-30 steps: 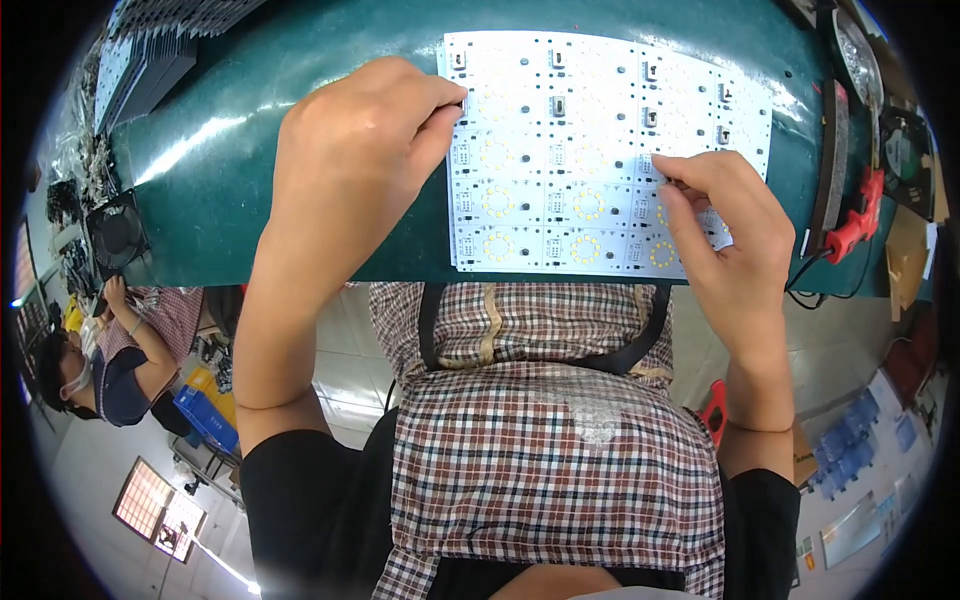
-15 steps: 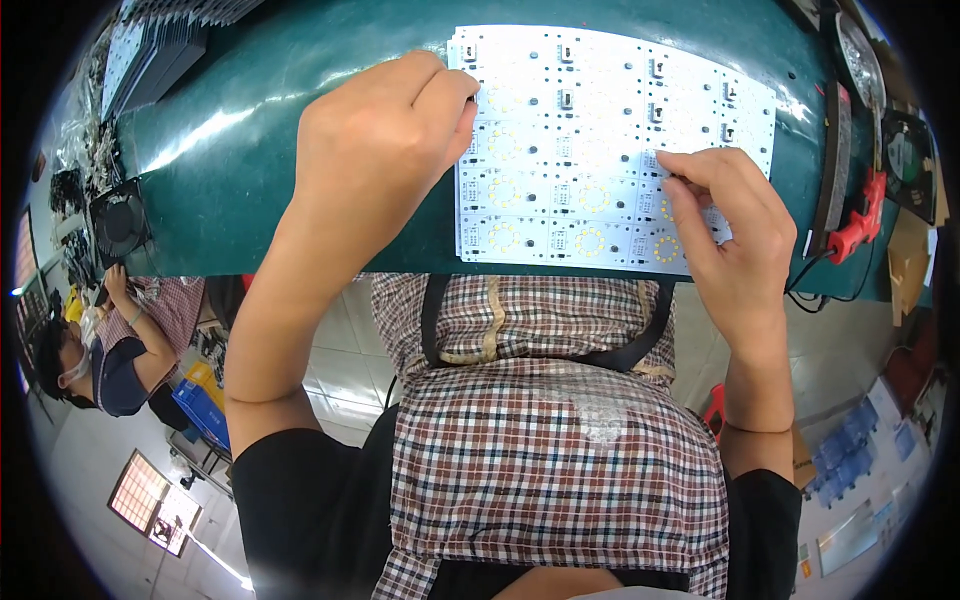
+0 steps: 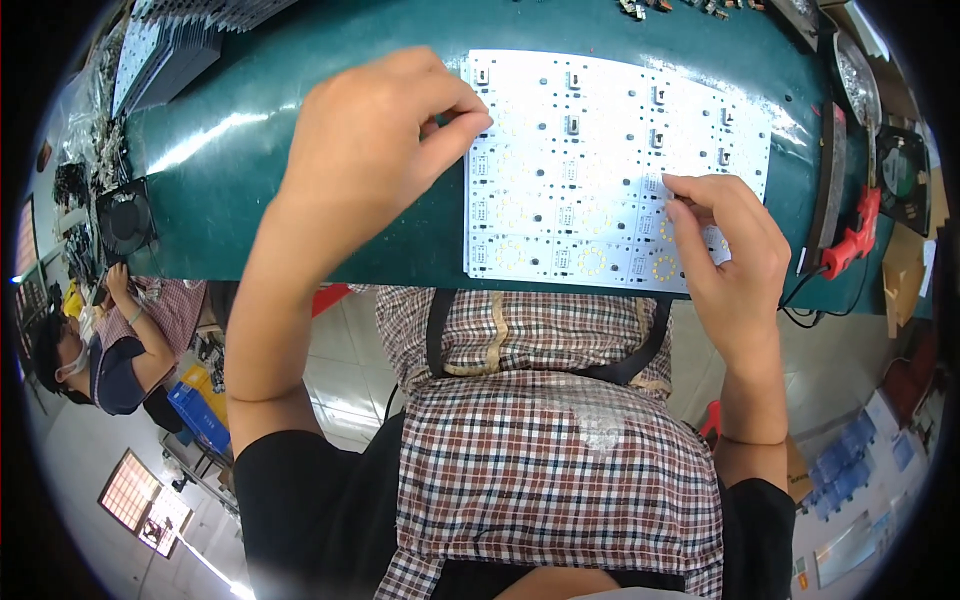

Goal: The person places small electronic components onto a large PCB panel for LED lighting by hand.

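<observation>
A white circuit board panel (image 3: 545, 245) lies on the green tabletop, with rings of small yellow LEDs and several dark components. Small slide switches (image 3: 573, 125) stand in its two upper rows. At the panel's upper left edge, my left hand (image 3: 385, 125) is closed, thumb and index fingertips pinched together. Its fingers cover part of the second row. My right hand (image 3: 735, 230) hovers over the right half, thumb and index fingertips drawn close together just below a switch in the third column. Whatever either pinch holds is too small or hidden to make out.
Loose small parts (image 3: 690, 8) lie at the table's far edge. A red-handled tool (image 3: 858, 235) with a cable sits at the right. Stacked boards (image 3: 165, 50) stand far left, near a black fan (image 3: 125, 220). Another person (image 3: 125, 350) sits off to the left.
The whole view has shifted, so the panel sits lower in it and the loose parts show at the top. My left thumb has straightened toward the fingertip. My right hand stays over nearly the same spot.
</observation>
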`<act>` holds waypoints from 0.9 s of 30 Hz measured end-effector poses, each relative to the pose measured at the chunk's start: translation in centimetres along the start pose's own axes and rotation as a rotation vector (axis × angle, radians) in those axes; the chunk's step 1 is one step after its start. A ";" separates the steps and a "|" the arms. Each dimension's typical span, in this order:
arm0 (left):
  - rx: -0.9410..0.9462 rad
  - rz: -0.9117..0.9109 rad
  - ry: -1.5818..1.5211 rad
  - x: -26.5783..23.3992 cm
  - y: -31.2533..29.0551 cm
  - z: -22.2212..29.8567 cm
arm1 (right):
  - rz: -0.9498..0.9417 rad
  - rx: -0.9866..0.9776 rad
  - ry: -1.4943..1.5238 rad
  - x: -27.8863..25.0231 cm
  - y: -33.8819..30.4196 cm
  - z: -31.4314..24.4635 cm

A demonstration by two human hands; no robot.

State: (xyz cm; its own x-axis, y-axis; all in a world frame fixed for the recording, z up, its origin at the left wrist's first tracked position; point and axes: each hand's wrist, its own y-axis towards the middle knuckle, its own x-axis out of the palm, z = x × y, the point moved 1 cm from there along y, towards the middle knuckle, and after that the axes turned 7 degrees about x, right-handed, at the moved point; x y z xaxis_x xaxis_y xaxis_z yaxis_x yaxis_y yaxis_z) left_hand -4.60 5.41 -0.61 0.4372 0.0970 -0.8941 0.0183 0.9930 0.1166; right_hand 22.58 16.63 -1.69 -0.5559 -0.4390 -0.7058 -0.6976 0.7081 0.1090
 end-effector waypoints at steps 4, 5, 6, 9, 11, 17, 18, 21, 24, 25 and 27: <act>0.074 0.050 0.093 -0.7 4.1 -0.9 | -0.010 0.061 0.075 -0.4 0.0 0.3; -0.028 0.059 0.091 -0.8 6.0 -0.2 | -0.024 0.098 0.113 -0.6 0.1 0.4; -0.129 0.067 0.088 -0.6 7.3 0.0 | -0.023 0.097 0.104 -0.8 0.0 0.5; -0.148 0.161 0.099 2.7 9.3 -2.7 | -0.041 0.251 0.288 -1.4 -0.1 0.6; -0.123 0.161 0.125 3.6 10.0 -3.2 | -0.051 0.409 0.498 -2.0 -0.6 1.1; -0.123 0.239 0.019 2.4 10.1 -0.8 | -0.111 0.557 0.698 -3.4 -0.9 2.9; -0.124 0.242 0.009 2.6 10.0 -1.1 | -0.129 0.584 0.723 -3.6 -0.9 3.1; -0.237 0.276 -0.246 2.6 9.0 -2.7 | -0.150 0.581 0.685 -3.8 -1.0 3.4; -0.197 0.320 -0.458 1.5 8.0 -2.0 | -0.097 0.486 0.545 -4.0 -1.3 3.7; -0.226 0.259 -0.450 1.2 7.8 -1.9 | -0.097 0.489 0.537 -4.1 -1.3 3.6; -0.283 0.229 -0.568 0.7 6.9 -1.5 | -0.068 0.455 0.415 -4.4 -1.1 3.5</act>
State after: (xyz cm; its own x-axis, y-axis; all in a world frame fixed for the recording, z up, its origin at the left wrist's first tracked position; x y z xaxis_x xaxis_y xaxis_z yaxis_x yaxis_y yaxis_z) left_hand -5.55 12.44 -1.06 0.8084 0.3333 -0.4852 -0.3336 0.9385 0.0889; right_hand 27.40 19.68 -1.21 -0.7104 -0.6052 -0.3592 -0.5256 0.7957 -0.3009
